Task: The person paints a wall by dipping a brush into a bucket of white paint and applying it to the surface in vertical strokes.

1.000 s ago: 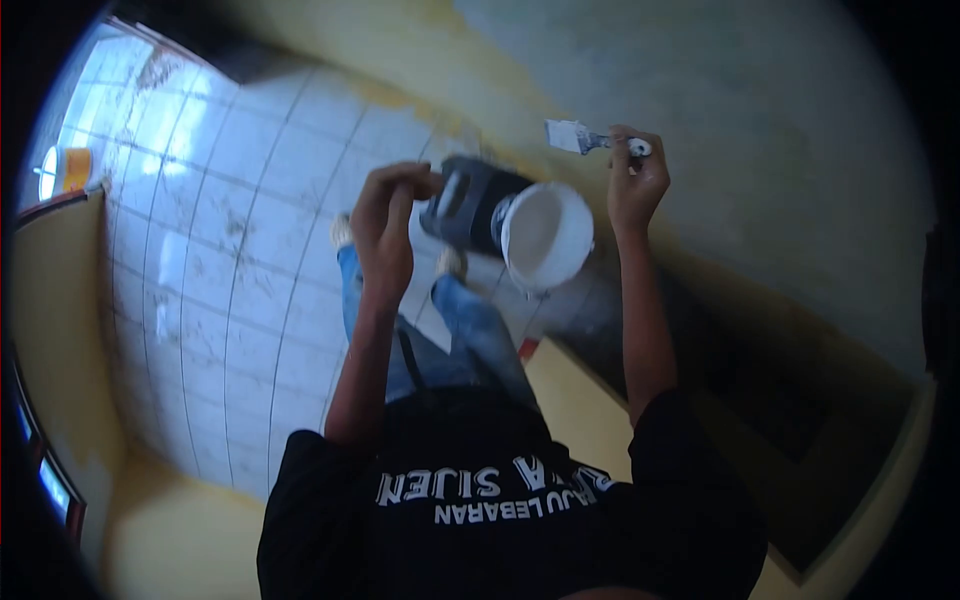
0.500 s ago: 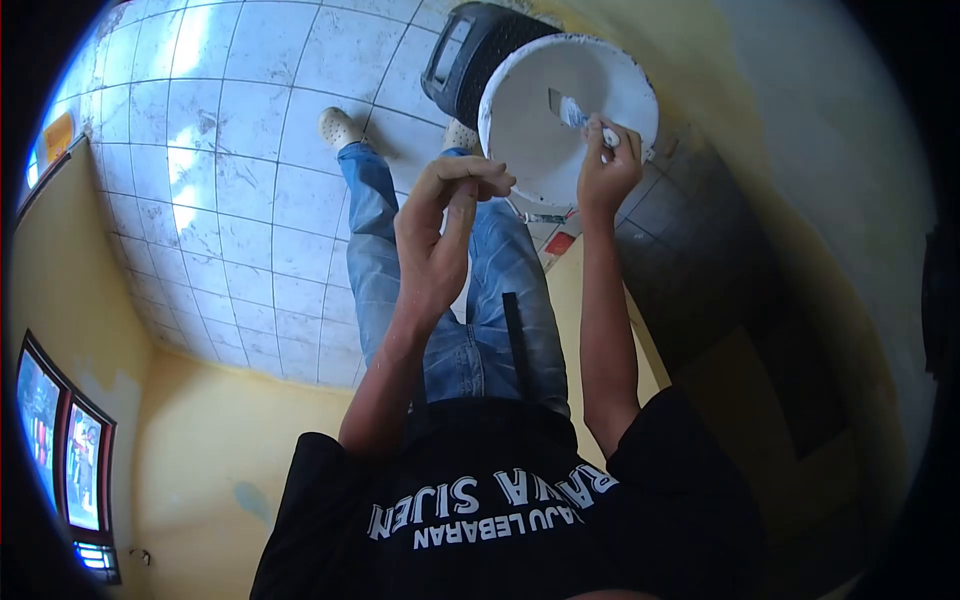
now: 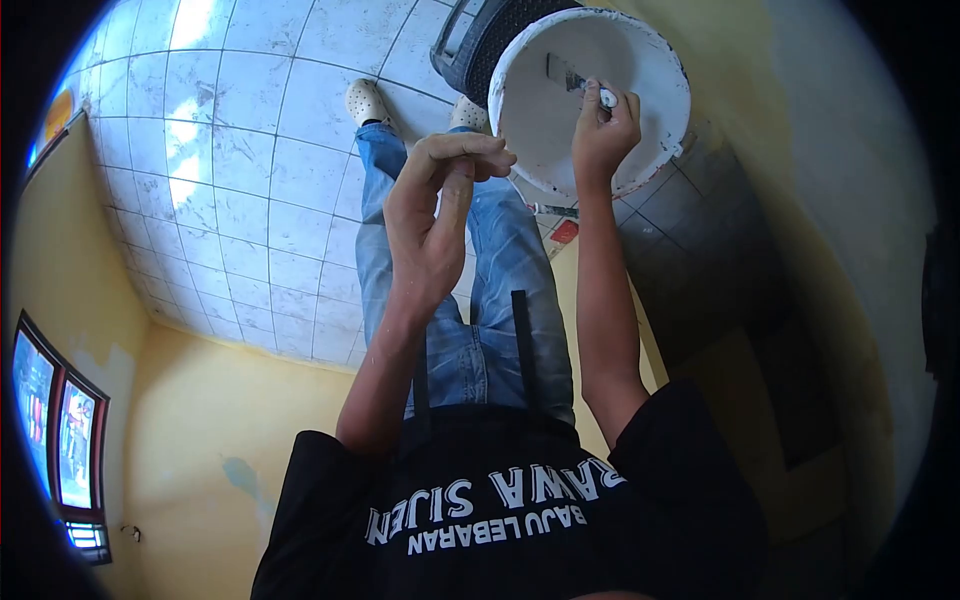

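Observation:
A paintbrush (image 3: 567, 75) with a pale handle is gripped in my right hand (image 3: 607, 128), its flat end pointing up and left over the inside of a large white bucket (image 3: 503, 95). White smears mark the bucket's rim. Left of the bucket, my left hand (image 3: 428, 200) is raised in front of my legs, fingers stretched and bent over at the knuckles, thumb beneath them. Nothing shows in it. Just below the bucket lies a thin stick-like tool (image 3: 553, 210) with a red item (image 3: 566, 232) beside it; I cannot make out their kind.
Behind the bucket stands a black ridged container (image 3: 480, 50). White floor tiles (image 3: 240, 150) with dark smudges spread to the left. A patchy yellow and grey wall (image 3: 800, 120) runs along the right. A window (image 3: 62, 430) is at lower left.
In view, the bucket and black container have shifted slightly up and right. My right hand and the paintbrush sit a little higher. My left hand keeps nearly the same pose.

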A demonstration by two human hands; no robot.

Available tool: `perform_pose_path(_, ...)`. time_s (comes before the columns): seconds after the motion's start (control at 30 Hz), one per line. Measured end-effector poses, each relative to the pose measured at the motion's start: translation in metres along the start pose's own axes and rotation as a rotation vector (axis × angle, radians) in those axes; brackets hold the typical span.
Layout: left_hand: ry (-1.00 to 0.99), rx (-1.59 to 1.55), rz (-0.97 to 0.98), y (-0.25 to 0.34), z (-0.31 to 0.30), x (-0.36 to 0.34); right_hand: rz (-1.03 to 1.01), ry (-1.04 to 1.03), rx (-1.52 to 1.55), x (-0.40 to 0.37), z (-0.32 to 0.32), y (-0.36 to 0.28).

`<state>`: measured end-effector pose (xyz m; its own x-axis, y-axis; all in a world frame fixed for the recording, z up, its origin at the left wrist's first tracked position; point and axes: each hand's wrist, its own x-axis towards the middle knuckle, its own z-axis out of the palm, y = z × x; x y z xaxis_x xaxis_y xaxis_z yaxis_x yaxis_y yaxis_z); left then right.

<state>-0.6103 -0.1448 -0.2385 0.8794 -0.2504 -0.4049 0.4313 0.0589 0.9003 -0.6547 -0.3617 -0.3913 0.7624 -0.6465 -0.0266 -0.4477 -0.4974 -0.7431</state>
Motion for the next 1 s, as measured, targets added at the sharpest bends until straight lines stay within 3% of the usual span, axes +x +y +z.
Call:
perform_pose_path(0.17,0.018,0.018,0.032,0.004,-0.007,0.000,0.036,0.078,0.133,0.007,-0.021,-0.013)
perform_pose_path(0.3,0.052,0.003,0.038,0.007,-0.012,-0.001,0.307,0.166,0.329,0.008,-0.046,-0.007)
perform_pose_path(0.4,0.081,-0.002,0.038,0.010,-0.014,-0.002,0.345,0.129,0.395,0.008,-0.050,0.004)
perform_pose_path(0.63,0.158,-0.028,0.012,-0.002,-0.031,-0.018,-0.091,-0.365,-0.039,0.004,-0.042,0.007)
perform_pose_path(0.73,0.184,-0.025,0.009,0.000,-0.042,-0.025,0.000,-0.578,0.047,-0.001,-0.039,0.001)
perform_pose_path(0.97,0.169,-0.037,0.031,0.012,-0.040,-0.027,0.089,-0.429,0.036,0.002,-0.048,0.006)
perform_pose_path(1.0,0.163,-0.041,0.043,0.012,-0.039,-0.026,0.133,-0.329,0.044,0.004,-0.049,0.007)
